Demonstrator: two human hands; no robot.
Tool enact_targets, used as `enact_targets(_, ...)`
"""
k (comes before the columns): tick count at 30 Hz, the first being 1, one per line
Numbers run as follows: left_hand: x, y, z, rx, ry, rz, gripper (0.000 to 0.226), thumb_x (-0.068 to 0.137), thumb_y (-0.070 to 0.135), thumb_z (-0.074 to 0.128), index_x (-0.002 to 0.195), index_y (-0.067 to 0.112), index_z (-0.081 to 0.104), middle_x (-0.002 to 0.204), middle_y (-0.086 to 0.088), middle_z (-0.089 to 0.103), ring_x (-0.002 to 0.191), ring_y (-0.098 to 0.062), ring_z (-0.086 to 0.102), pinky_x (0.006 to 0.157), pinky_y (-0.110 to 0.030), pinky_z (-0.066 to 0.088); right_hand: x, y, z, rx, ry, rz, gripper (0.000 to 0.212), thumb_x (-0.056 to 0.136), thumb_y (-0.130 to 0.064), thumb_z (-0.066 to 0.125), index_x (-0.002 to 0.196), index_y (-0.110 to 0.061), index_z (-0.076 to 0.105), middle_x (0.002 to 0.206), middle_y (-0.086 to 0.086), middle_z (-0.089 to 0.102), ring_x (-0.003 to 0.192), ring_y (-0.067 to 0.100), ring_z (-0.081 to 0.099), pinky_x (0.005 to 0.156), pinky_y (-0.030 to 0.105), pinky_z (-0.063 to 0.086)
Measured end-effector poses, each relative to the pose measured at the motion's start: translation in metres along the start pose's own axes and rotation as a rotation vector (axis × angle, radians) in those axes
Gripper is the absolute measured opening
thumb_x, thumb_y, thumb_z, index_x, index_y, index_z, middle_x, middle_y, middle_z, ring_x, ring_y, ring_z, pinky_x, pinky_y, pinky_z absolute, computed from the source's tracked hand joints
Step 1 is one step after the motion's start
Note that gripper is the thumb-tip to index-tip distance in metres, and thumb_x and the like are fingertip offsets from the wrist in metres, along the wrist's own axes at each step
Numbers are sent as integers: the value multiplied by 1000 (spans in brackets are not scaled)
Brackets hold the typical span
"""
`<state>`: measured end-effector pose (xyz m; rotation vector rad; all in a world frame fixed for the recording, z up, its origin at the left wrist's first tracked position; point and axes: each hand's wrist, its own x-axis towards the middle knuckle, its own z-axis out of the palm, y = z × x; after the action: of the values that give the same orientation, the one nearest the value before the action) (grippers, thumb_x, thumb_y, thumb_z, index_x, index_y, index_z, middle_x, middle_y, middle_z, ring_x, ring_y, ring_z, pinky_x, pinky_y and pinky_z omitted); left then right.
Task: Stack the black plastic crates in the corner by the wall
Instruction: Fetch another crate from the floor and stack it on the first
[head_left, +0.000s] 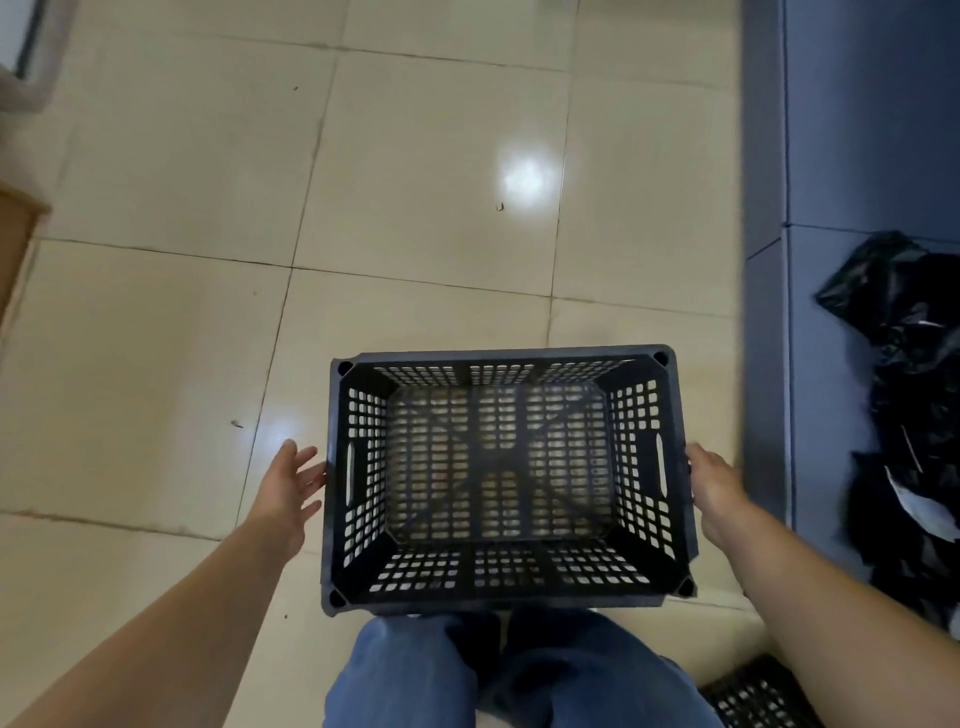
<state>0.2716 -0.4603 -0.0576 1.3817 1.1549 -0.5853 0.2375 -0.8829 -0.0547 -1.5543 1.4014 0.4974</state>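
An empty black plastic crate (506, 478) with perforated walls and a slot handle on each short side stands upright in front of my legs, over the tiled floor. My left hand (291, 486) is beside its left wall with fingers spread and straight, fingertips at the rim near the handle slot. My right hand (719, 486) lies against the right wall by the other handle; its fingertips are hidden behind the rim. Part of a second black crate (753, 696) shows at the bottom right, behind my right forearm.
A grey-blue wall (852, 130) with a dark skirting runs along the right side. A heap of black plastic bags (914, 395) lies against it. A brown cardboard edge (15, 244) juts in at the left. Cream floor tiles (415, 182) stretch ahead.
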Motion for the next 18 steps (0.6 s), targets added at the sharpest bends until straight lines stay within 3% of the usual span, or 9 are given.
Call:
enact_targets(3,4,0,2,-54,-26,-31,60,96,57,24,135,17,47,134,-13,54,125,-28,49,109,-49,33,-3,-3,0,160,-29,51,38,100,-36,29,109,-7,52,80,8,57,68,19,52,57,30,36)
enact_targets(8,-7,12,3,-83,-36,-72,66,93,61,22,136,17,47,134,-14,53,126,-29,48,110,-51,31,-15,-10,-13,221,-95,114,46,97,-47,33,112,-8,50,85,8,54,76,18,50,82,36,35)
enact_targets(14,-48,43,-13,-56,-76,-91,69,93,63,21,136,16,46,129,-14,54,124,-29,49,103,-48,36,-58,-24,-31,205,-110,182,53,95,-51,35,120,-5,48,91,11,54,103,28,47,86,40,36)
enact_targets(18,-85,65,-35,-50,-75,-98,69,92,64,21,131,15,49,128,-14,56,121,-29,50,103,-49,35,-102,-36,-49,177,-141,221,61,94,-52,38,127,-3,48,96,12,56,106,29,47,91,42,36)
